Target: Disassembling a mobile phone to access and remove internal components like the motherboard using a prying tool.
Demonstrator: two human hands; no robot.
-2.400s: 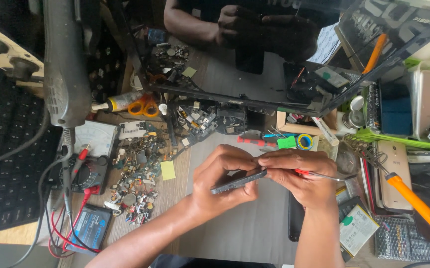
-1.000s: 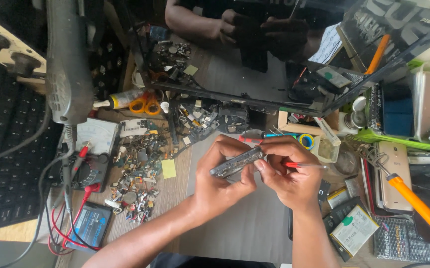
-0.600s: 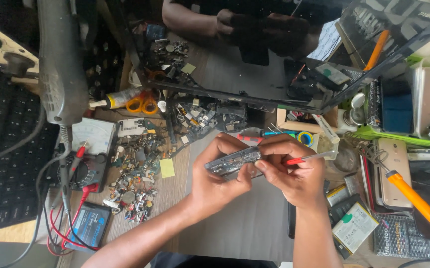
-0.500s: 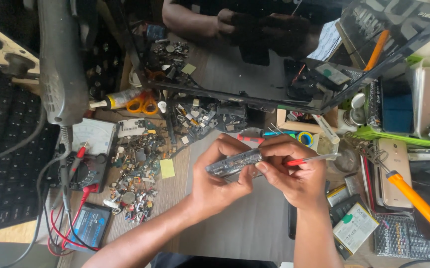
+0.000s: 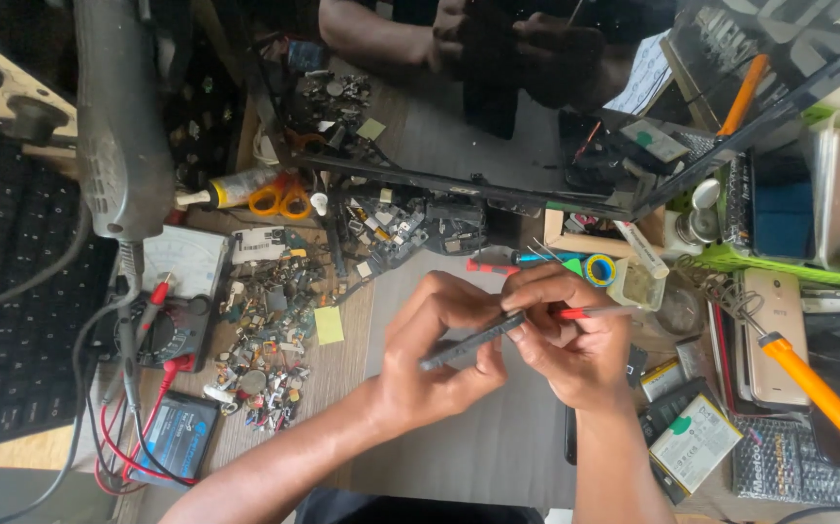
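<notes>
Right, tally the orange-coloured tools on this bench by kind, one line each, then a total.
Orange-handled scissors: 1
Long tools with an orange plastic handle, one at the right edge and one leaning at the top: 2
Total: 3

Bright even daylight, sharp focus, dark top edge.

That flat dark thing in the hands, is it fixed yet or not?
Not yet, it seems. The left hand holds the flat dark thing edge-on above the table; the right hand works a red-handled tool at its end. No part looks lifted off so far, and loose bits lie beside them.
</notes>
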